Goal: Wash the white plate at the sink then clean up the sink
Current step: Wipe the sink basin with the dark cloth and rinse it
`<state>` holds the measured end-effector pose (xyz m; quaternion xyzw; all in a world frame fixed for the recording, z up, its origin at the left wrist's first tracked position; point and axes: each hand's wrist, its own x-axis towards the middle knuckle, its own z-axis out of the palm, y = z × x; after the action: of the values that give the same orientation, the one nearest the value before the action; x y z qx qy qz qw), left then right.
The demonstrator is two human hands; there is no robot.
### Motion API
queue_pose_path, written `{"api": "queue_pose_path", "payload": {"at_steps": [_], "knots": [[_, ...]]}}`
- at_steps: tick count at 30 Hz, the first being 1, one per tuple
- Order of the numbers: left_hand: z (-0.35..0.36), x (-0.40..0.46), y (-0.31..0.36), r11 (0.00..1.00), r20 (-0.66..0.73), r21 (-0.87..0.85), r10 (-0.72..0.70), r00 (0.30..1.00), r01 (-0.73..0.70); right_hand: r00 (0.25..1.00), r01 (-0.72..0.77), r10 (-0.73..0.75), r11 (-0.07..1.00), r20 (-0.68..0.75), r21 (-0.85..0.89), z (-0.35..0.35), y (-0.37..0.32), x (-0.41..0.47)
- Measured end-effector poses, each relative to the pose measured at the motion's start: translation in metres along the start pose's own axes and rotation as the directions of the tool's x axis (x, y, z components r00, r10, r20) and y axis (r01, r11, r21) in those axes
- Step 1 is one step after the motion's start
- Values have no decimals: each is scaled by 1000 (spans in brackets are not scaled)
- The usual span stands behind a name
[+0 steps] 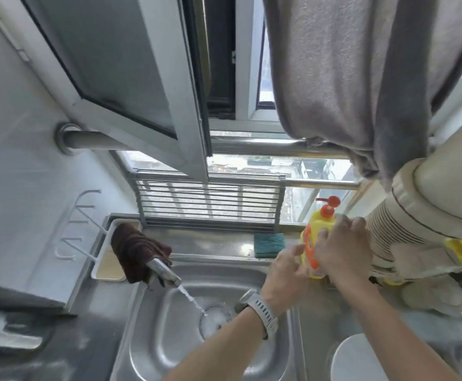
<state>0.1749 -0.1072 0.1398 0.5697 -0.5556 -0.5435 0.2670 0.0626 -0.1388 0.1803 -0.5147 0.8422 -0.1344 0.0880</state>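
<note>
A yellow dish-soap bottle (316,229) with a red pump stands on the ledge at the sink's back right. My right hand (340,250) wraps round its side, fingers curled near its shoulder. Beside the bottle's orange label, my left hand (283,273), a grey watch on its wrist, is held with relaxed fingers, holding nothing. The white plate (359,358) lies on the steel counter at the bottom right, partly behind my right forearm. Water runs from the faucet (165,272) into the steel sink (147,339), and foam sits at the drain (213,320).
A brown cloth (133,248) hangs over the faucet base. A green sponge (269,244) lies on the back ledge. A white tray (109,268) stands at the left, a metal rack (208,204) leans against the window, and a grey towel (356,78) hangs above.
</note>
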Motion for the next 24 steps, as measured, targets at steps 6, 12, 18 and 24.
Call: {"api": "queue_pose_path", "payload": {"at_steps": [6,12,18,24], "knots": [[-124,-60,5,952,-483,222,295,825,-211,899,188,-363,824,244,535,24,-103,-57],[-233,-93,-30,983,-796,165,87,599,75,548,-313,-317,781,774,541,80,-204,-89],[-262,-92,-60,621,-358,-776,-580,731,113,226,-711,-206,633,952,306,110,-238,-101],[-268,-98,-73,212,-131,-977,-520,844,-22,514,-695,-345,369,786,617,83,-242,-86]]}}
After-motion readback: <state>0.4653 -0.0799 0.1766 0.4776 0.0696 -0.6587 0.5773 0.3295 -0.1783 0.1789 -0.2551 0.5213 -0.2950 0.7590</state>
